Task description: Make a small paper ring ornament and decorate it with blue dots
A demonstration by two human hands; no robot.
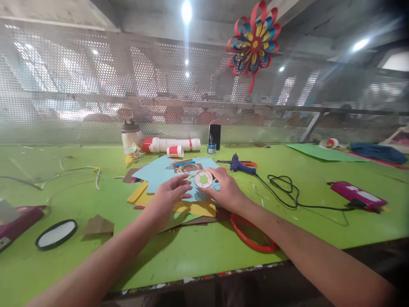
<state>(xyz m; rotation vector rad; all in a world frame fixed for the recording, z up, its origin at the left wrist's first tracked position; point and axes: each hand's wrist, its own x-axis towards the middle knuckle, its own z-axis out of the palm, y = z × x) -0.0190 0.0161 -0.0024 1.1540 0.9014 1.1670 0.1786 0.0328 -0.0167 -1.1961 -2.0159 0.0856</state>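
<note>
Right grip pinches the disc by its rim; left grip spread, empty. Looks light, probably crushable, rim's safest imo.

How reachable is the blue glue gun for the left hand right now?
Probably not directly: the right hand, holding the round white piece, sits between the left hand and the blue glue gun.

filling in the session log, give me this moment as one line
right hand: holds round white piece with green centre | left hand: open beside it | beneath: blue paper | nearby: blue glue gun
</note>
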